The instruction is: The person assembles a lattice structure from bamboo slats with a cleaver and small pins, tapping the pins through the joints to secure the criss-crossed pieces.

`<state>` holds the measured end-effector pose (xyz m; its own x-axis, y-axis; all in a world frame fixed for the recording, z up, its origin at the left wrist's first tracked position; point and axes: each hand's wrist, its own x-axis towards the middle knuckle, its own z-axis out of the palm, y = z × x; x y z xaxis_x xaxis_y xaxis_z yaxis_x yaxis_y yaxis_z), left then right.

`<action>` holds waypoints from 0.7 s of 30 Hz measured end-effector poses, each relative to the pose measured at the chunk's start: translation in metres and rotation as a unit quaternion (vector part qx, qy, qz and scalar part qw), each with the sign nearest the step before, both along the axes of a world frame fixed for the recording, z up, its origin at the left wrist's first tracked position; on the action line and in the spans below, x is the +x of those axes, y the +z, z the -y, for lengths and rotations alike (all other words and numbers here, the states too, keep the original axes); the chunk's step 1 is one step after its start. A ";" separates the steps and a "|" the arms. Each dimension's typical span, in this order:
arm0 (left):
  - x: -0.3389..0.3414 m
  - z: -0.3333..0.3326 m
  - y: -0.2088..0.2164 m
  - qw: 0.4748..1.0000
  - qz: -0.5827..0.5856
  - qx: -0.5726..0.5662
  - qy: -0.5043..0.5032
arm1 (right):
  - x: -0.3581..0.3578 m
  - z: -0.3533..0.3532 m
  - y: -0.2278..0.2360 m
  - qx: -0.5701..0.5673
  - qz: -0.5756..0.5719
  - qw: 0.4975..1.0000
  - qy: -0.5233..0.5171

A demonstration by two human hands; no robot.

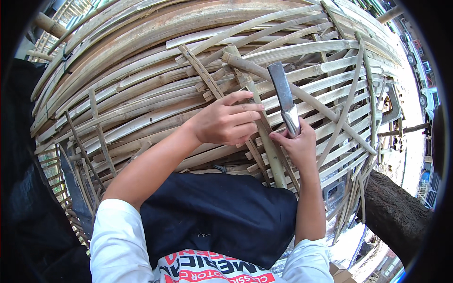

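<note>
Fingers of our left hand [225, 123] curl onto a bamboo strip [264, 137] at mid-frame; our right hand [298, 144] grips one chisel [284, 99] just beside it — blade up. Best, we judge, to pin the strip firmly. One lattice [141, 94] — slats too many to count.

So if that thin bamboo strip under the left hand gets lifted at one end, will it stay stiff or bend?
The thin pale bamboo strip would probably flex: it is long and narrow, like the bowed slats around it. It likely feels light. Pressed by the left hand, it seems unlikely to roll, being flat.
</note>
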<state>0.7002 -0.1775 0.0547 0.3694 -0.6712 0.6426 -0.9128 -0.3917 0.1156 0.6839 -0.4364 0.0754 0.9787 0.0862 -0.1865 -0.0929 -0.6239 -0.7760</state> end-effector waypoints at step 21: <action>0.004 0.034 -0.023 0.880 -0.121 -0.265 0.376 | -0.011 -0.004 -0.002 -0.080 0.037 0.996 -0.029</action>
<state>0.7047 -0.2111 0.0316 0.7497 0.1912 0.6335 -0.3425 -0.7071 0.6187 0.6729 -0.4322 0.0737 0.9927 0.0038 -0.1204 -0.0788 -0.7354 -0.6730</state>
